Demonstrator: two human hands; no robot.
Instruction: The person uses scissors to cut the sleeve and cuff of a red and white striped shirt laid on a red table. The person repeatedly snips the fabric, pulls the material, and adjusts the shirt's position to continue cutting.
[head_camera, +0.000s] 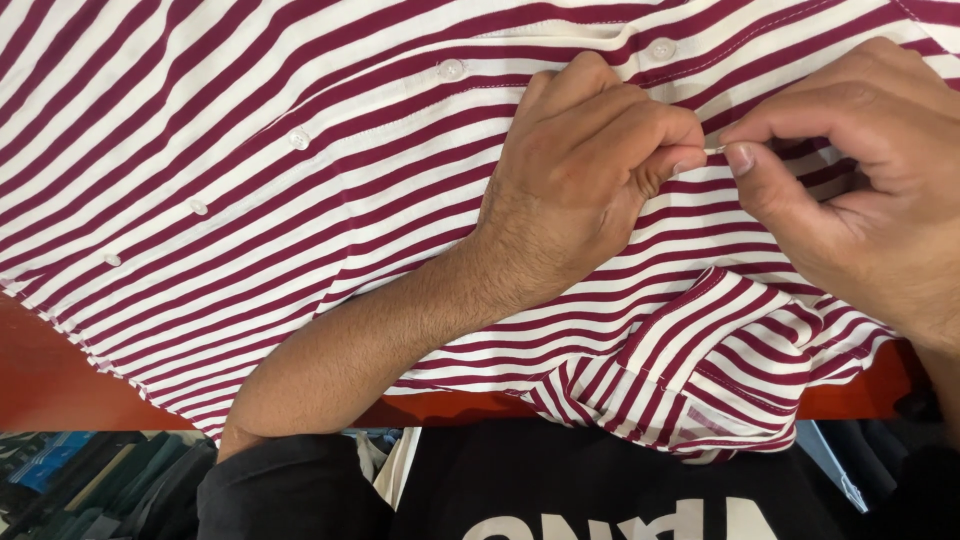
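On the red counter (60, 385) lies a striped shirt (300, 200); left hand (590, 180) and right hand (860, 170) pinch one small white button (714, 150) together.

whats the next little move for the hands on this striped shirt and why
Probably push the small white button through the placket. The left hand and right hand pinch it together between fingertips on the striped shirt, which lies flat on the red table; the other buttons along that row already look fastened.

My two hands, left (585, 170) and right (860, 170), one striped shirt (300, 200) across the frame, five white buttons (450, 69) running upper right to left, one orange table (50, 385) lower left
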